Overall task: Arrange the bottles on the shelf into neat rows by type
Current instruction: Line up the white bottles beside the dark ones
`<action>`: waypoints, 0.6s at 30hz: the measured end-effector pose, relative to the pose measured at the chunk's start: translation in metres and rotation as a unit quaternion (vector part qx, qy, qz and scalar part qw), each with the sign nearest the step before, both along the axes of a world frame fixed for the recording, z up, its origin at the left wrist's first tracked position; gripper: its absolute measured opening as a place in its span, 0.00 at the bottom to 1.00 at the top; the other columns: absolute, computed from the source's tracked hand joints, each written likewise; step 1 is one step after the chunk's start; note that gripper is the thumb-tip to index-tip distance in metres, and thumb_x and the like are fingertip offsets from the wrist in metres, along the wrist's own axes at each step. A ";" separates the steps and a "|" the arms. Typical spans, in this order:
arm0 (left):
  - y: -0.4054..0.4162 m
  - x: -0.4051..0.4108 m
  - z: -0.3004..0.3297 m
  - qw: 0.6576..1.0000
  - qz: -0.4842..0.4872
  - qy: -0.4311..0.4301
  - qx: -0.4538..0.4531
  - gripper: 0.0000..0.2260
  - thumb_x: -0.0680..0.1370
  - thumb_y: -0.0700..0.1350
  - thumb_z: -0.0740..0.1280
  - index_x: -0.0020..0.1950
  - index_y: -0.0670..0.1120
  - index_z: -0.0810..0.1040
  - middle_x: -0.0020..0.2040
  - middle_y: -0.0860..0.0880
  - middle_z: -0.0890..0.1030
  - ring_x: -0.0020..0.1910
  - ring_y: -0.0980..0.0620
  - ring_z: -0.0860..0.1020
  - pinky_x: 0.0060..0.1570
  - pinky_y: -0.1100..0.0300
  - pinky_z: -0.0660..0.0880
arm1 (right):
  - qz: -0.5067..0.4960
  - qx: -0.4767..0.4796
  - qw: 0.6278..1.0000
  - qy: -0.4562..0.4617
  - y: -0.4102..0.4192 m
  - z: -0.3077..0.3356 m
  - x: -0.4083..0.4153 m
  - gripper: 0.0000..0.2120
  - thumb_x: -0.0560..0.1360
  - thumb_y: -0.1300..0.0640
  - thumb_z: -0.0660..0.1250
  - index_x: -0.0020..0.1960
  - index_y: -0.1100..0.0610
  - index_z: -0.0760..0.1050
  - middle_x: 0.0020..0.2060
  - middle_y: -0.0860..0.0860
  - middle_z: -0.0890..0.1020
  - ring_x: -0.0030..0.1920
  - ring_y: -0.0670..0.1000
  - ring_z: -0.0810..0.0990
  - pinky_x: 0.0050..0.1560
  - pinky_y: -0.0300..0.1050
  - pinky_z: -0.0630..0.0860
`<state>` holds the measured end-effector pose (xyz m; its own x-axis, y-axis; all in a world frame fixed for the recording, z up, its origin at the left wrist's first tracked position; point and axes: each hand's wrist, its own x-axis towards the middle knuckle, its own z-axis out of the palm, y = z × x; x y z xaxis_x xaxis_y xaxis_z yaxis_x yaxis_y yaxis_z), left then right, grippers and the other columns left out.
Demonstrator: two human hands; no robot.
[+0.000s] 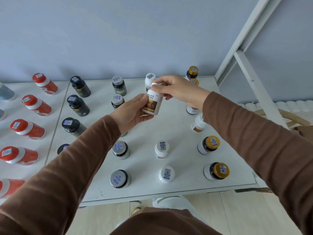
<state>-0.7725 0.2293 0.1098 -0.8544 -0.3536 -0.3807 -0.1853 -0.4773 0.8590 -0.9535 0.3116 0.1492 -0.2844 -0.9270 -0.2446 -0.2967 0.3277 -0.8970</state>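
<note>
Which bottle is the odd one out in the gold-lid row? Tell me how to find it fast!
Start at the white shelf board and follow its right edge, where brown bottles with gold lids stand in a row. Partway up that row, just beside the right arm's brown sleeve, stands a white plastic bottle with a brown picture label. Its lid is white, not gold.

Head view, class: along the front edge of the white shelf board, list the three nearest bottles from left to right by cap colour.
Silver-capped bottle → white-capped bottle → gold-capped bottle, all standing upright on the white shelf board.
</note>
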 end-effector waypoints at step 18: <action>-0.002 0.005 -0.023 0.807 -0.104 -0.193 -0.549 0.14 0.77 0.46 0.65 0.63 0.52 0.73 0.61 0.50 0.77 0.61 0.49 0.74 0.63 0.51 0.70 | 0.186 0.050 0.920 0.341 0.038 -0.052 0.033 0.19 0.74 0.53 0.70 0.64 0.51 0.74 0.56 0.51 0.74 0.56 0.54 0.73 0.54 0.49 0.72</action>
